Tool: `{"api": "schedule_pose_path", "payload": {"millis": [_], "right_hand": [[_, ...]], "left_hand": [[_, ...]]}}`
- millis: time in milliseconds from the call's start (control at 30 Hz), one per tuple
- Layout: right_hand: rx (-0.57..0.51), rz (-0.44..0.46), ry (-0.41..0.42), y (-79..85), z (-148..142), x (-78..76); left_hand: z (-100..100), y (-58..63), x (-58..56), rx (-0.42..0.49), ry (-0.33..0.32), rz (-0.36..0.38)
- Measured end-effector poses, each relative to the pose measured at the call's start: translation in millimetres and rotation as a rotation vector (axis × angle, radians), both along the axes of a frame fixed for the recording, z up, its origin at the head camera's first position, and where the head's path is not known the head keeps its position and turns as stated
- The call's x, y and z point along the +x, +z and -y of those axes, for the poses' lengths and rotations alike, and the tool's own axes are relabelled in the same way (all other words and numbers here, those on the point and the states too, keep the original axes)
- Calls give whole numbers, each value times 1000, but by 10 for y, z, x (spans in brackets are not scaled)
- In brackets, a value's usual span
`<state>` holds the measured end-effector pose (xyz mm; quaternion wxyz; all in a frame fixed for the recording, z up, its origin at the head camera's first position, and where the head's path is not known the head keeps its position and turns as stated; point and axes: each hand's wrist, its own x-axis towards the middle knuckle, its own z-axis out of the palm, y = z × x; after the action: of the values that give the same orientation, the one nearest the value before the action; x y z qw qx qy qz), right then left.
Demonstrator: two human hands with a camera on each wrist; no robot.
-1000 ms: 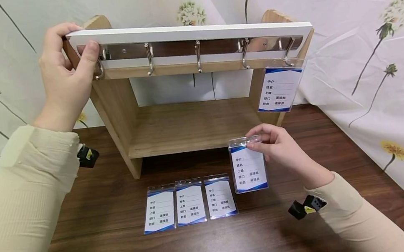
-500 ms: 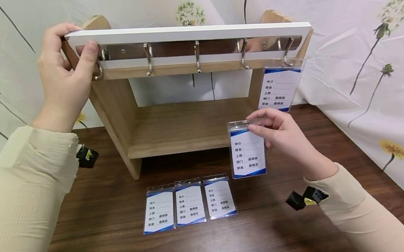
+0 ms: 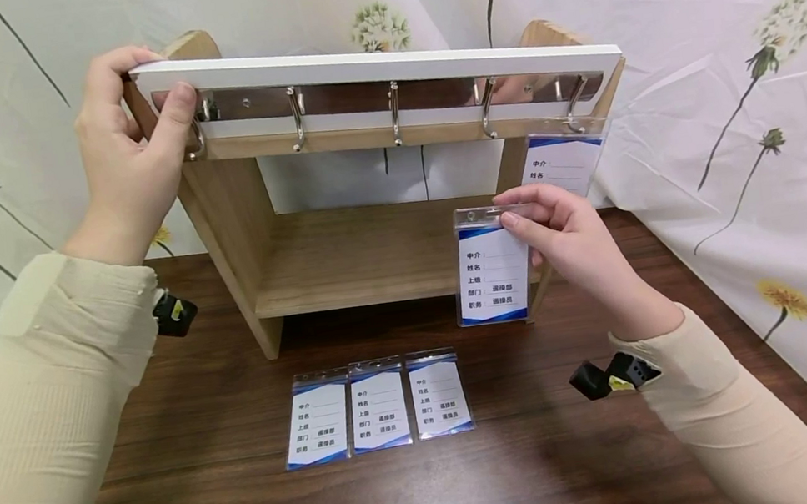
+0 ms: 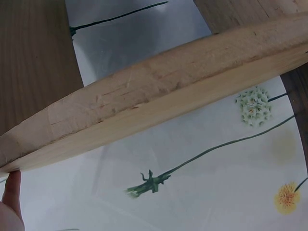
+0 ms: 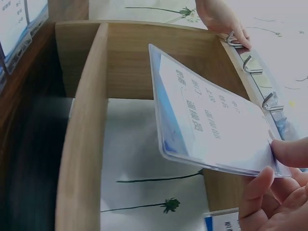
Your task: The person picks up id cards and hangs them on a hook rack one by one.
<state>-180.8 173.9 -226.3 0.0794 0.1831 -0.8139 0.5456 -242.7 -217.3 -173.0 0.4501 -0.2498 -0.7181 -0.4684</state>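
My right hand pinches a clear-sleeved ID badge by its top right corner, holding it upright in front of the wooden rack. In the right wrist view the same badge sits between thumb and fingers. With thumb in front and fingers behind, my left hand grips the left end of the rack's white hook rail. Another badge hangs from the rightmost hook, partly hidden by my right hand. On the table, a left badge, a middle badge and a right badge lie in a row.
The wooden rack stands on a dark wood table, its lower shelf facing me. A metal hook projects left of the occupied one, with several more along the rail. Flower-printed cloth covers the back and right.
My right hand has risen with the badge, from near table level to in front of the lower shelf, and now covers part of the hanging badge. The left hand stays put.
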Motion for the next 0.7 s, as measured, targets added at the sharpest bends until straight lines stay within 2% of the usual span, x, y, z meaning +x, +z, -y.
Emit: {"api": "schedule_pose_path", "payload": {"millis": [300, 700], "right_hand": [[-89, -44, 14, 170, 24, -24], [-114, -114, 13, 359, 62, -67]], "left_hand": [[-41, 17, 23, 33, 7, 21], [0, -7, -2, 11, -14, -3]]}}
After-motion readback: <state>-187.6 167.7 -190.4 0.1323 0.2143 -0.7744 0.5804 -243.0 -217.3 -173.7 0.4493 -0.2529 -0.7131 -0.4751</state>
